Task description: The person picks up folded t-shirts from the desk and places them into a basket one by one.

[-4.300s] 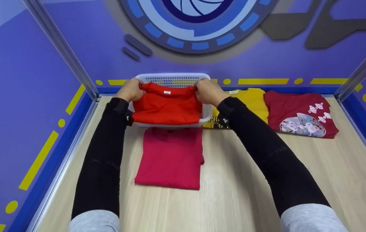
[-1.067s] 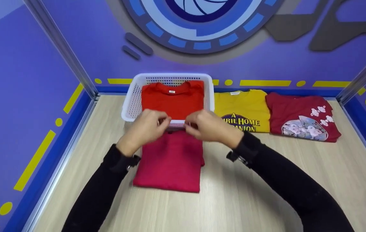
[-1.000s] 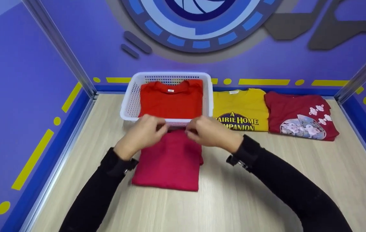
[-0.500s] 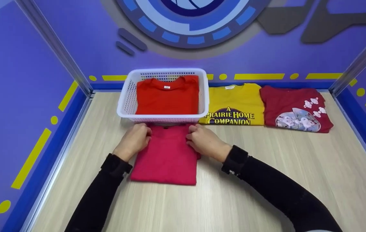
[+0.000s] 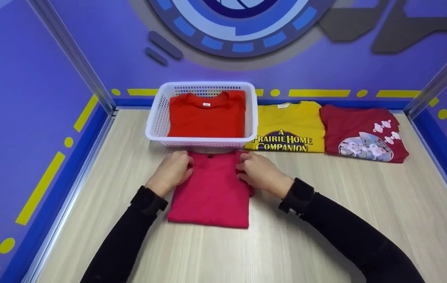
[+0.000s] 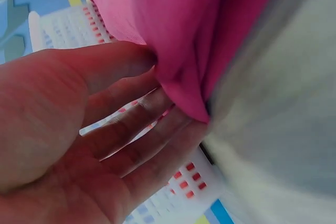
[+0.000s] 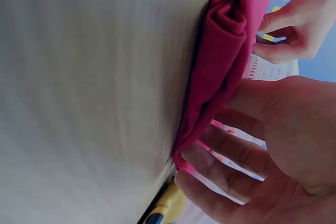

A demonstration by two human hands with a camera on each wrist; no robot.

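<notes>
Both hands have come back from the white plastic mesh basket (image 5: 156, 122), where the folded orange-red T-shirt (image 5: 207, 116) now lies — one garment stowed. The left hand (image 5: 172, 172) and right hand (image 5: 261, 175) each pinch a far corner of the folded crimson T-shirt (image 5: 211, 192), flat on the pale wooden tabletop (image 5: 326, 204) just before the basket — the folded yellow printed T-shirt (image 5: 288, 127) and folded dark red printed T-shirt (image 5: 361, 131) wait beside it.

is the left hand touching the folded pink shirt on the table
Touching. The left wrist view shows the left hand with thumb and fingers closing on the corner of the folded pink shirt; the head view agrees.

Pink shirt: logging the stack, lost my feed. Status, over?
Left hand and right hand each pinch a top corner of the folded pink shirt. Shirt flat on table. Basket just beyond, holding red shirt.
</notes>
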